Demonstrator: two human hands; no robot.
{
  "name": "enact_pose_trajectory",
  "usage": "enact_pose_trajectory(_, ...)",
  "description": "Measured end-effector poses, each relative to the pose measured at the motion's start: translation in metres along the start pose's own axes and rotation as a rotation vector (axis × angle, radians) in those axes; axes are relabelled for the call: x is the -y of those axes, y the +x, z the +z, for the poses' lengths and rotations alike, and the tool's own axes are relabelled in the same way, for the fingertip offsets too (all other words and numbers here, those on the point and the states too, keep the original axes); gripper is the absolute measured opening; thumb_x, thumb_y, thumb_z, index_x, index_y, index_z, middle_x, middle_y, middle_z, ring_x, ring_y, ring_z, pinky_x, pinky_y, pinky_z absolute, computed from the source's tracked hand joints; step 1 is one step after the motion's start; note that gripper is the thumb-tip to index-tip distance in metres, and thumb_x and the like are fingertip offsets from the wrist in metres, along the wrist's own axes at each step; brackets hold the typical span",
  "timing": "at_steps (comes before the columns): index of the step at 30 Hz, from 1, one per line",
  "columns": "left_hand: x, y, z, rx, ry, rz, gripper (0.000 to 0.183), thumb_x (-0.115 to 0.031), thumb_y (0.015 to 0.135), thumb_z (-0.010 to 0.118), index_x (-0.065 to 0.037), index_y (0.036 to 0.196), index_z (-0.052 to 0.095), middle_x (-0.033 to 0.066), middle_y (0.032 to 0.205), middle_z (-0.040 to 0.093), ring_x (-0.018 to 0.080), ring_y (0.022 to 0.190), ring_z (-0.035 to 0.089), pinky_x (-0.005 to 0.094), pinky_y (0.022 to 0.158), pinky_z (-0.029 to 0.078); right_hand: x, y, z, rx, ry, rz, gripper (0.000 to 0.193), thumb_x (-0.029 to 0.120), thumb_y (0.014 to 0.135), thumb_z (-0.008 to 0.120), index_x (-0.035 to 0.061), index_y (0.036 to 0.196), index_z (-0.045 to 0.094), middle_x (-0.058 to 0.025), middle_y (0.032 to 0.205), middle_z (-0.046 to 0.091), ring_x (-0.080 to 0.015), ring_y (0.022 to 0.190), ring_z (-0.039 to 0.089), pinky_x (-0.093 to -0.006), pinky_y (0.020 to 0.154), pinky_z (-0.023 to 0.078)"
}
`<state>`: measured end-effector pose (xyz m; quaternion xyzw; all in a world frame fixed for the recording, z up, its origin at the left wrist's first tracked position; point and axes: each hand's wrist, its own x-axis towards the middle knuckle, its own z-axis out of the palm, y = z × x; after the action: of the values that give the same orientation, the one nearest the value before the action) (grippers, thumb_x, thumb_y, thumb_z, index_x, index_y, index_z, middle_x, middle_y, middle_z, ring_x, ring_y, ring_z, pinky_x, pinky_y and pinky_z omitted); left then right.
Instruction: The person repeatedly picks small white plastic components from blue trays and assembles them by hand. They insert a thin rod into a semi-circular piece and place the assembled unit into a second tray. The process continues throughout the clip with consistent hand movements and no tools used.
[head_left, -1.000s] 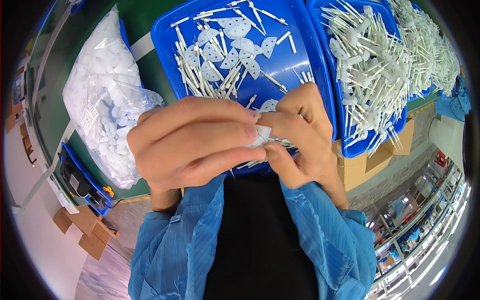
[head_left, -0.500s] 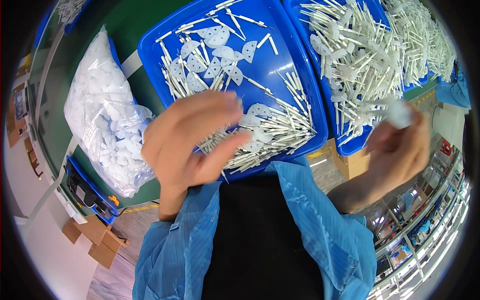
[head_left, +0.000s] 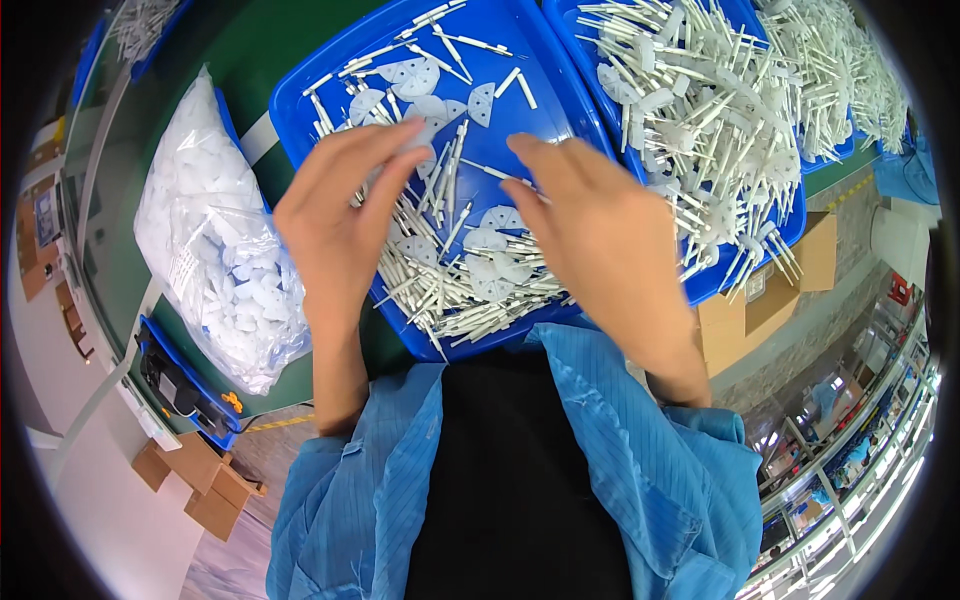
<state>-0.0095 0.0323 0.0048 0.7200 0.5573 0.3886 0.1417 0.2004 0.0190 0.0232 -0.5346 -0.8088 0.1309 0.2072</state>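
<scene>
My left hand [head_left: 345,215] is over the left part of a blue tray [head_left: 545,70], thumb and fingertips closing on a translucent white fan-shaped plastic piece [head_left: 432,130]. Over the tray's right part is my right hand [head_left: 610,240], slightly blurred, thumb and forefinger apart with nothing visible between them. Beneath the hands lie many thin white rods [head_left: 500,315] with metal pin ends. Loose fan-shaped pieces with small holes [head_left: 481,104] are scattered among them. Both hands hide some of the tray's contents.
To the right, a second blue tray [head_left: 795,215] is heaped with white rods and plastic pieces [head_left: 700,110]. More such heaps [head_left: 850,80] stand beyond it. A clear bag of white pieces [head_left: 215,250] lies left on the green table [head_left: 250,40]. A cardboard box [head_left: 740,330] stands below the right tray.
My right hand has come left from beside the second tray to the first; the white piece it held no longer shows in it. My left hand has moved slightly up and left, closing on a piece.
</scene>
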Motion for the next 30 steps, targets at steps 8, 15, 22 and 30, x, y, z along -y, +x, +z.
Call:
enact_pose_trajectory(8,-0.010,-0.014,-0.014,-0.039,-0.971,-0.422,0.024,0.006,0.090,0.064,0.006,0.113,0.060,0.0157,0.103,0.067,0.0213,0.086,0.070,0.0300,0.073,0.060,-0.004,0.011,0.026,0.047,0.034,0.056,0.014,0.003,0.082,0.062,0.0011,0.082,0.049,-0.0116,0.072,0.065,-0.0241,0.058,0.068,-0.0345,0.048,0.052)
enact_pose_trajectory(15,-0.004,-0.023,-0.009,-0.032,-1.321,-0.525,0.020,0.000,0.095,0.061,0.004,0.114,0.058,0.0166,0.099,0.070,0.0205,0.074,0.071,0.0313,0.065,0.062,0.022,-0.002,-0.008,-0.097,0.957,0.135,0.023,-0.003,0.082,0.074,0.0021,0.096,0.057,-0.0058,0.082,0.068,-0.0140,0.073,0.072,-0.0254,0.064,0.057)
enact_pose_trajectory(22,-0.002,-0.033,0.001,-0.064,-1.068,-0.354,0.032,0.005,0.093,0.062,0.007,0.125,0.058,0.0218,0.113,0.065,0.0220,0.089,0.070,0.0291,0.074,0.060,0.052,-0.009,0.011,0.049,0.997,0.187,0.028,0.000,0.090,0.067,0.0001,0.115,0.054,-0.0178,0.104,0.071,-0.0275,0.079,0.074,-0.0314,0.066,0.059)
enact_pose_trajectory(30,-0.001,-0.032,0.002,-0.103,-1.135,-0.319,0.025,0.010,0.089,0.064,0.008,0.114,0.061,0.0215,0.117,0.063,0.0239,0.097,0.069,0.0337,0.083,0.061,0.057,0.003,0.009,0.076,0.769,0.247,0.017,0.006,0.095,0.060,0.0005,0.110,0.052,-0.0156,0.076,0.068,-0.0310,0.058,0.068,-0.0363,0.047,0.050)
